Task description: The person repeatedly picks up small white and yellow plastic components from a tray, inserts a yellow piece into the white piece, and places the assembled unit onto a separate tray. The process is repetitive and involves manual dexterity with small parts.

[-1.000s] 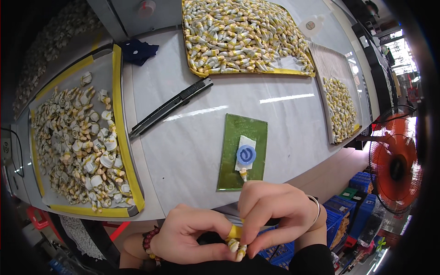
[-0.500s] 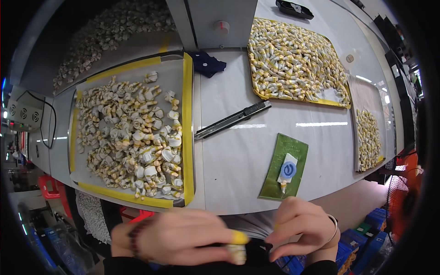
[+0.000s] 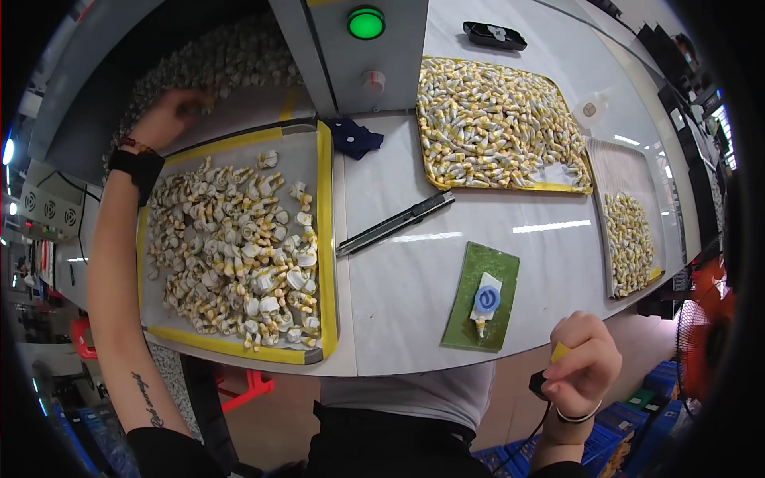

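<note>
My left hand reaches into the dark bay at the upper left, beside a heap of small white pieces. Shade and blur obscure its fingertips, so I cannot make out whether they hold anything. Low on the right, my right hand is curled closed in front of the table edge, with a yellow cover on one finger. At its fingertips is a small black piece with a thin cord hanging down. Below the left wrist, a yellow-edged tray holds many small white pieces with yellow bands.
A green mat bears a blue disc on a white slip. A black utility knife lies mid-table. Behind are a full yellow-rimmed tray, a dark blue cloth and a grey housing with a lit green lamp.
My left hand has gone from low in front, where it pinched a small whitish piece, up into the bay. My right hand has moved right. The view has shifted slightly.
</note>
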Demonstrator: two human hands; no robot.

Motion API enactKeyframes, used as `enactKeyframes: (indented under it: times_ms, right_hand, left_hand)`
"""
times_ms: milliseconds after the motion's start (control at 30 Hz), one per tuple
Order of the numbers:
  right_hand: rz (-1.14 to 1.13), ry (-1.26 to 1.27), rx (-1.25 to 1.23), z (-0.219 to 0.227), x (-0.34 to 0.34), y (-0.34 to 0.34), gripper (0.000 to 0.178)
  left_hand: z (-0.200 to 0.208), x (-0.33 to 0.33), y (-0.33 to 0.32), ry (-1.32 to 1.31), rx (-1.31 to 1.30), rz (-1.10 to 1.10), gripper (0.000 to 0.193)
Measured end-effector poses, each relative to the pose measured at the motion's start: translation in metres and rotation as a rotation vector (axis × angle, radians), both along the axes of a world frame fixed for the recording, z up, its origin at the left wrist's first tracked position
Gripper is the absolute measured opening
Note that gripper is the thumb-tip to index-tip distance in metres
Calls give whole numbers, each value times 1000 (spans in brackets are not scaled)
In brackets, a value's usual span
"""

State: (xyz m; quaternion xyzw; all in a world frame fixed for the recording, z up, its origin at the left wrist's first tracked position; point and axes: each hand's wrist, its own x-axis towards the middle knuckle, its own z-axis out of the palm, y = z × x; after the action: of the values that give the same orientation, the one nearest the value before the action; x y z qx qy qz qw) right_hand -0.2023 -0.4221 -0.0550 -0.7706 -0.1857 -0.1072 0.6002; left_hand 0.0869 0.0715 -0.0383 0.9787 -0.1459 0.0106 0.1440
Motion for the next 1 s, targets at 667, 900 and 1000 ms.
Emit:
enactKeyframes:
  times_ms: [667, 900, 1000]
  right_hand:
    - [-260, -135, -1077, 31, 114, -56, 14]
    - [-184, 94, -1250, 8, 173, -81, 6]
    - [-175, -68, -1225, 5, 177, -70, 3]
  left_hand:
    - [32, -48, -37, -87, -310, 22, 37]
    - [61, -222, -127, 574, -993, -807, 23]
    - [34, -253, -178, 590, -1263, -777, 26]
